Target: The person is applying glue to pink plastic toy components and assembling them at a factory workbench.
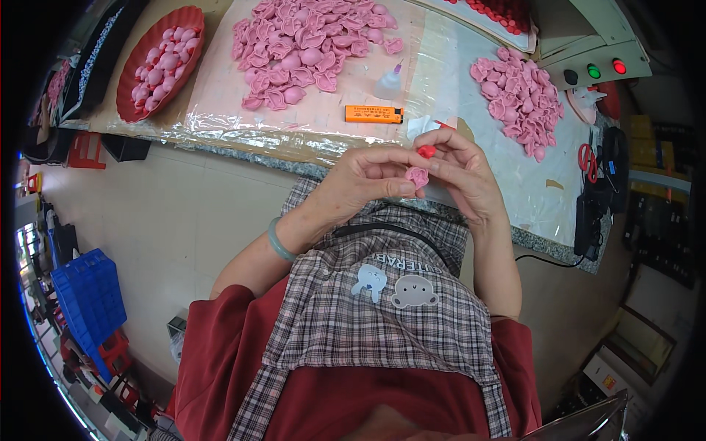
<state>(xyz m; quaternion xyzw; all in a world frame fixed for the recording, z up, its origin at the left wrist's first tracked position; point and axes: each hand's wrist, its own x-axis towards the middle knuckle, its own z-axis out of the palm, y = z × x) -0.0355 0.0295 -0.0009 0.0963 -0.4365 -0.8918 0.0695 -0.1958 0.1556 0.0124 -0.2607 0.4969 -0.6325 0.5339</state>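
Pink piece [417, 176], half hidden, is pinched by left hand [364, 184]; right hand [463, 173] pinches red cap [426, 151].

Orange lighter [373, 114] on plastic-covered worktop [471, 140], small glue bottle [390, 81] just behind. Red oval tray [193, 18] at left. Red-handled scissors [587, 162] at right. Blue crates [88, 301] on floor.

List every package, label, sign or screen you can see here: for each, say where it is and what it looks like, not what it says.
Orange lighter: flat on the table beyond the hands, a slim bar with dark print.
Glue bottle: just behind it, small, clear, pink-tipped.
Apron print: on the checked bib, two cartoon animals under pale lettering.
Yellow label: lower right, small square.
No screens show.
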